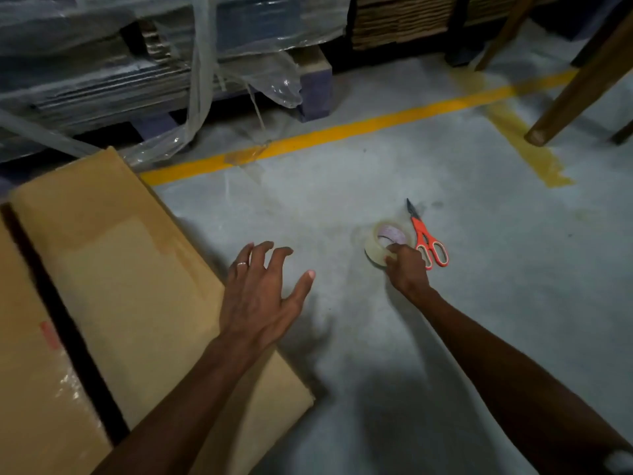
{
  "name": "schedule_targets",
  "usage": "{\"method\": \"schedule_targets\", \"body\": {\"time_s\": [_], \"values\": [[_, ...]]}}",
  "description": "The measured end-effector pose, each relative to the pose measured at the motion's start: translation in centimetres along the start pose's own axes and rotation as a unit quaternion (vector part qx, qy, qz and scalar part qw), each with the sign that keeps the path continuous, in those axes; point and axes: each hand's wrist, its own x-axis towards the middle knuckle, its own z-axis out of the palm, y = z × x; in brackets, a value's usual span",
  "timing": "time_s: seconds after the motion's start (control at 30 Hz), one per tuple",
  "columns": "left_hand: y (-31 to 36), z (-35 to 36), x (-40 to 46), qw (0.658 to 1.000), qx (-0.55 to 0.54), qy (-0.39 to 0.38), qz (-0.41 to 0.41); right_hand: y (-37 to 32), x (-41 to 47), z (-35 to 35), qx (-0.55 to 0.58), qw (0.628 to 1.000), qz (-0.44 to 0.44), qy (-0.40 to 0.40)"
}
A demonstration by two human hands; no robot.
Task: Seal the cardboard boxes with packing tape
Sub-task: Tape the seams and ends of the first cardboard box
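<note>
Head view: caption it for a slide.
Right hand grips tape roll beside orange scissors; left hand open near cardboard box.

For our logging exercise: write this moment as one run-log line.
right hand grips tape roll | left hand open | scissors on floor

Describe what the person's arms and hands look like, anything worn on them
Both forearms are bare, with no sleeves, gloves or watch in view. The left hand wears a thin, light-coloured ring on one finger. The right hand shows no ring or other wear on the side the camera sees.
</note>
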Motion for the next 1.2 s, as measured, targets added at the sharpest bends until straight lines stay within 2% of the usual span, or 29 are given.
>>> {"method": "schedule_targets", "body": {"time_s": [0.07, 0.13, 0.23, 0.27, 0.3, 0.37, 0.43, 0.5, 0.57, 0.63, 0.7, 0.83, 0.93, 1.03, 1.1, 1.2], "values": [[0.0, -0.3, 0.1, 0.997, -0.083, 0.008, 0.005, -2.1, -2.4, -1.5, 0.036, 0.999, -0.038, -0.015], [0.0, -1.4, 0.4, 0.97, -0.239, 0.001, -0.035, -4.7, -5.2, -3.6, 0.084, 0.992, -0.088, -0.022], [-0.3, -5.6, 1.1, 0.859, -0.494, -0.024, -0.134, -9.8, -10.0, -7.5, 0.177, 0.97, -0.158, -0.05], [-0.7, -7.0, 1.2, 0.833, -0.534, -0.049, -0.137, -11.5, -11.5, -8.5, 0.199, 0.96, -0.183, -0.07], [-1.3, -8.5, 1.1, 0.822, -0.551, -0.078, -0.125, -13.2, -12.9, -9.4, 0.216, 0.95, -0.205, -0.09], [-2.4, -11.1, 0.6, 0.826, -0.543, -0.13, -0.078, -16.5, -14.9, -10.6, 0.233, 0.935, -0.235, -0.126], [-3.3, -13.4, 0.0, 0.856, -0.49, -0.161, -0.034, -19.5, -16.4, -11.0, 0.232, 0.923, -0.263, -0.158], [-4.3, -15.8, -0.9, 0.886, -0.43, -0.174, -0.003, -22.1, -17.5, -10.8, 0.224, 0.91, -0.301, -0.175], [-5.6, -18.1, -1.9, 0.895, -0.407, -0.181, 0.013, -24.4, -18.4, -10.4, 0.23, 0.899, -0.322, -0.186], [-7.4, -19.9, -3.3, 0.9, -0.399, -0.175, 0.014, -26.6, -19.2, -10.1, 0.258, 0.892, -0.308, -0.21], [-9.4, -21.2, -4.8, 0.902, -0.406, -0.144, -0.005, -28.8, -20.2, -10.0, 0.296, 0.883, -0.273, -0.243], [-11.6, -22.4, -8.1, 0.867, -0.494, -0.039, -0.057, -33.2, -21.9, -9.5, 0.376, 0.859, -0.207, -0.278], [-11.8, -22.1, -11.0, 0.894, -0.44, 0.084, -0.016, -34.9, -22.8, -8.6, 0.373, 0.868, -0.189, -0.268], [-12.0, -20.9, -13.7, 0.942, -0.288, 0.16, 0.071, -35.9, -24.1, -7.5, 0.342, 0.889, -0.179, -0.245], [-12.2, -19.9, -14.5, 0.946, -0.222, 0.213, 0.106, -36.3, -24.9, -6.9, 0.331, 0.898, -0.169, -0.236], [-12.6, -19.7, -15.4, 0.939, -0.225, 0.238, 0.1, -36.8, -25.9, -6.3, 0.315, 0.909, -0.153, -0.226]]}}
